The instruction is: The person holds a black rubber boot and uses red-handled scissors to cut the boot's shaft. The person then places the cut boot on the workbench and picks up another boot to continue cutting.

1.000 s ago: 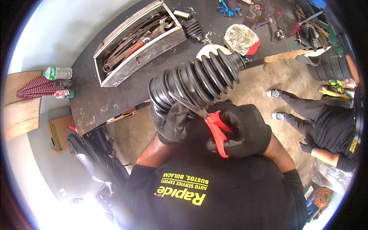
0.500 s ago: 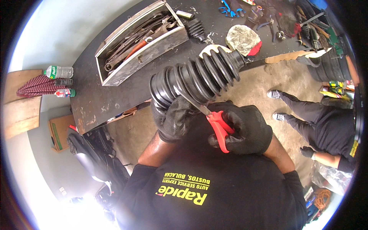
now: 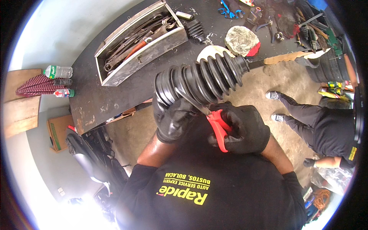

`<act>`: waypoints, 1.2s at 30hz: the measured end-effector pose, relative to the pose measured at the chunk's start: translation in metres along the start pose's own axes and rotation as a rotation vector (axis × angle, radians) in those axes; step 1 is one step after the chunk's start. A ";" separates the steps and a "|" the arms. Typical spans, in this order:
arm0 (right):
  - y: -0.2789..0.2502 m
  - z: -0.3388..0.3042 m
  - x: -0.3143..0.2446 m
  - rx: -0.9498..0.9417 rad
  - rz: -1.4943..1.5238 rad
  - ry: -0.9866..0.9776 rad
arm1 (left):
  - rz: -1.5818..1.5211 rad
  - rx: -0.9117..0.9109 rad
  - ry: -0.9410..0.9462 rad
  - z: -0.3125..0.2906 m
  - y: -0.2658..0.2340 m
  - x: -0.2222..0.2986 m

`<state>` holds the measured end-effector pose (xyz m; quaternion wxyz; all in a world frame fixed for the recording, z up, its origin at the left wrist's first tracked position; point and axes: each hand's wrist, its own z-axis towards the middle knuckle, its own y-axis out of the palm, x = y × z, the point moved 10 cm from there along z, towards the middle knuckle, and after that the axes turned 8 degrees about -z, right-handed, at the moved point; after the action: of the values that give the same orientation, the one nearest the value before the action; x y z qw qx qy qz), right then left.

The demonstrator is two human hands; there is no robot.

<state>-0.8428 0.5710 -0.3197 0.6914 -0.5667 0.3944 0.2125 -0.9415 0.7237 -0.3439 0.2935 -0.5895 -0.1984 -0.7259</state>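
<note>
Scissors [image 3: 219, 131] gripped by the right hand [image 3: 246, 129], fingers curled, could skid on the glossy ribbed boot [image 3: 200, 78], nicking the left hand [image 3: 173, 120] clasping its wide end.

Premises classed as a workshop, apparently for vehicle repair. The dark worktop [image 3: 89, 107] before me is scuffed and scratched. On it stands an open toolbox [image 3: 145, 64] packed with worn wrenches [image 3: 122, 49], a small bellows [image 3: 196, 30] just beside it; farther right, pliers [image 3: 271, 35] lie among other loose hand tools. Noted at work: a left hand [image 3: 172, 119] on a large bellows [image 3: 203, 81], a right hand [image 3: 244, 128] gripping a red-handled tool [image 3: 218, 131], both black-gloved. A co-worker [image 3: 332, 128] in dark clothes, also gloved, stands on the stained, concrete-like floor [image 3: 264, 86]. A coiled orange cord [image 3: 321, 199] lies near clear plastic [image 3: 332, 180].
</note>
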 end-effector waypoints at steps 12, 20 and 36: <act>0.004 -0.001 0.003 -0.086 0.021 0.065 | -0.265 0.152 -0.050 0.003 -0.008 0.010; -0.004 0.002 -0.008 0.016 0.042 -0.055 | -0.806 0.187 -0.130 0.000 0.011 0.004; -0.005 0.002 -0.011 -0.067 -0.101 -0.093 | -0.797 0.147 -0.184 0.002 0.010 -0.003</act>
<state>-0.8455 0.5731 -0.3083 0.6993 -0.5984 0.3256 0.2166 -0.9333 0.7181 -0.3467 0.0118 -0.5067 -0.4876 -0.7109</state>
